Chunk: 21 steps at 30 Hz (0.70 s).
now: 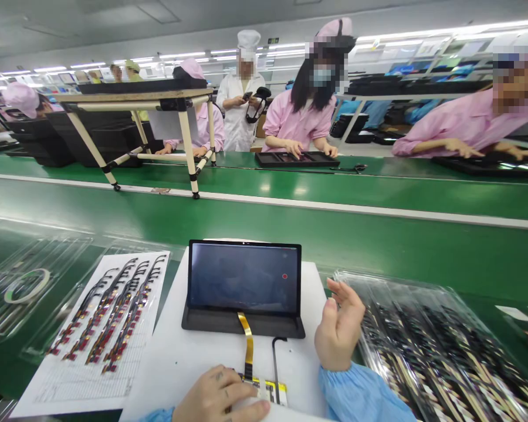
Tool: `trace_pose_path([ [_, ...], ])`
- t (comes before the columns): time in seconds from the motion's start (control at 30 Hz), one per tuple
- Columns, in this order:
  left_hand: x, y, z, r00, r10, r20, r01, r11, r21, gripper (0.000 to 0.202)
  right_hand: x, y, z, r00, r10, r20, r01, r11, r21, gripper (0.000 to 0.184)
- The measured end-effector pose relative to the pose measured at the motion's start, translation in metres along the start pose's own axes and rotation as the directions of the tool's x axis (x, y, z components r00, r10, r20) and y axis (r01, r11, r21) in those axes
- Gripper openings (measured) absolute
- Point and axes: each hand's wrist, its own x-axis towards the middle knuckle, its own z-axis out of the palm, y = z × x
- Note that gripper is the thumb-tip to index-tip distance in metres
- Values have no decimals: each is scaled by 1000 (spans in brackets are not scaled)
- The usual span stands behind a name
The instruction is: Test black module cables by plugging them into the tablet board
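My left hand [222, 395] lies with its fingers stretched over a small yellow-edged circuit board [282, 388] at the bottom of the white work surface. The hand partly hides the board. A gold flex cable [249, 343] runs from there up to a tablet screen [245, 278], which leans upright in a black stand [242, 323] and is lit dark grey with a red dot. Right of that cable lies a thin black flex strip [276, 366]. My right hand [339, 331] is raised right of the stand, fingers loosely curled and apart, with nothing visible in it.
On the left, several flex cables [127, 305] lie in rows on a printed sheet [83, 381], beside clear trays [66, 258] and a tape roll [27, 285]. A clear tray [422, 287] of flex parts is at right. Co-workers sit across the green bench [378, 234].
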Motion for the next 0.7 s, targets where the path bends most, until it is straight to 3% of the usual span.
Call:
trace_pose_path([
  [0.23,-4,-1,2,999,3,44,-3,1000,0,26,1,0,0,999,34,4,-34,999,17,35],
  [0.7,-4,-3,5,999,39,28,-40,998,53,25,1,5,-1,999,32,-23,-32,999,12,31],
])
